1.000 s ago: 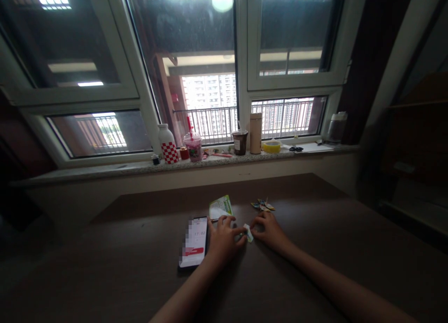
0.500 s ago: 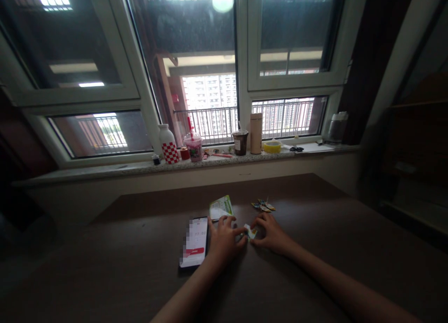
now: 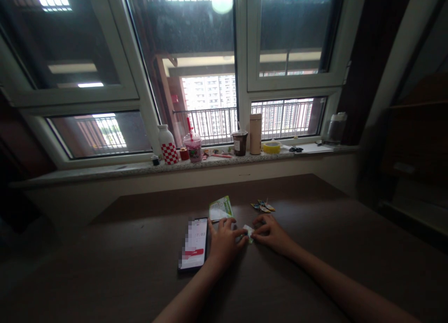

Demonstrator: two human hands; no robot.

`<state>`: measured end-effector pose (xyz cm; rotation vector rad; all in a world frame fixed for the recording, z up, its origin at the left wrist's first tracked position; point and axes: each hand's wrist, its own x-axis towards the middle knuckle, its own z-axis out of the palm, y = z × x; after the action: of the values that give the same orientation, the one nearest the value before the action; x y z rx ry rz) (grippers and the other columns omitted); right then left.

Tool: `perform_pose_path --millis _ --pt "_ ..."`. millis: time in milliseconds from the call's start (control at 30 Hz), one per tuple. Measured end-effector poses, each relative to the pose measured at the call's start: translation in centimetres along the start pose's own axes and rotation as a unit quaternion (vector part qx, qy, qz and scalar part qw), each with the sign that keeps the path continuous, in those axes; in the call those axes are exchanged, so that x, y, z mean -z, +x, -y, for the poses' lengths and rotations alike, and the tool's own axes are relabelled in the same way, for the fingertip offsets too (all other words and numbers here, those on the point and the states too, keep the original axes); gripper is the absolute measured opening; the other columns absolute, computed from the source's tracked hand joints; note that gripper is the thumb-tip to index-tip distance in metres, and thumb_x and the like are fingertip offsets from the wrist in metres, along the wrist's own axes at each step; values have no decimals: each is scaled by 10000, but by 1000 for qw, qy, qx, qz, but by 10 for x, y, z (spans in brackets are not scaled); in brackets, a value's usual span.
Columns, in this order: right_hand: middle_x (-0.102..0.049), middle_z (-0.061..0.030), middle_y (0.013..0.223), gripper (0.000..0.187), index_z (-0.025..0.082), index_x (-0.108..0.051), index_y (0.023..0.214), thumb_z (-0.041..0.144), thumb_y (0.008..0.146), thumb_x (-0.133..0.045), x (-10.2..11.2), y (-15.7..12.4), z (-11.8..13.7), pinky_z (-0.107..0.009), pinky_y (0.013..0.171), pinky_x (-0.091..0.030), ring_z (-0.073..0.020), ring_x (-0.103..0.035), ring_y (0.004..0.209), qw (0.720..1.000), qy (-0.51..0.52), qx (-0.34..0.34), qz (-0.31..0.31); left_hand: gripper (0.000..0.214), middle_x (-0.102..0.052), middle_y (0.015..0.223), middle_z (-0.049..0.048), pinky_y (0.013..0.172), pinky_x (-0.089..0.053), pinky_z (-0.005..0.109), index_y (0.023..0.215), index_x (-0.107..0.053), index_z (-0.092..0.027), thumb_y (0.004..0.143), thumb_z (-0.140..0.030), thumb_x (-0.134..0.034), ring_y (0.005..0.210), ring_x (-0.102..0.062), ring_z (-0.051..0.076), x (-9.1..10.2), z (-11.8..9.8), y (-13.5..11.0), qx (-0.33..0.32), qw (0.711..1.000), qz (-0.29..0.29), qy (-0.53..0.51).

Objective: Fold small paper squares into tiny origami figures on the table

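Observation:
On the dark table, a small folded piece of printed paper (image 3: 249, 234), white with green, lies between my hands. My left hand (image 3: 226, 241) pinches its left side with thumb and forefinger, the other fingers spread forward. From the right, my right hand (image 3: 273, 235) grips the opposite edge between thumb and fingertips. Part of the paper is hidden beneath the fingers. Just beyond my right hand sits a little cluster of folded paper pieces (image 3: 263, 206) in yellow, blue and white. A green and white paper sheet or packet (image 3: 221, 208) lies past my left hand.
Left of my left hand lies a phone (image 3: 193, 244) with its screen lit. Along the windowsill stand a checkered bottle (image 3: 169, 148), a pink drink cup (image 3: 194, 148), a dark cup (image 3: 240, 143), a tan flask (image 3: 255, 134), yellow tape (image 3: 272, 148) and black scissors (image 3: 296, 150).
My right hand's fingers have shifted slightly and drawn closer together on the paper, which looks smaller and flatter. My left hand has barely moved.

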<state>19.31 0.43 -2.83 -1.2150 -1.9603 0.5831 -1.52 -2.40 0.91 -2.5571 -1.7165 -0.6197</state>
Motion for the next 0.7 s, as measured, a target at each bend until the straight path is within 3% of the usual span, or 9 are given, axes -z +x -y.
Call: perform_pose_path --millis 400,700 --pt "-594 -110 1078 122 241 -797 810 313 797 -700 -6 4 1 -463 1063 -345 -279 -489 1161 995 -73 -40 -54 205 -591 1286 2 1073 38 744 1026 -710 -471 834 -485 -642 1257 -442 298 -1 1 3 -5 1000 1 -3" --pt "-596 -112 1083 127 241 -793 828 308 807 -688 -4 5 -3 -464 1048 -366 -268 -507 1127 995 -65 -26 -65 219 -582 1294 3 1084 30 731 1043 -703 -480 836 -490 -636 1257 -439 295 1 -1 2 1 1000 6 8"
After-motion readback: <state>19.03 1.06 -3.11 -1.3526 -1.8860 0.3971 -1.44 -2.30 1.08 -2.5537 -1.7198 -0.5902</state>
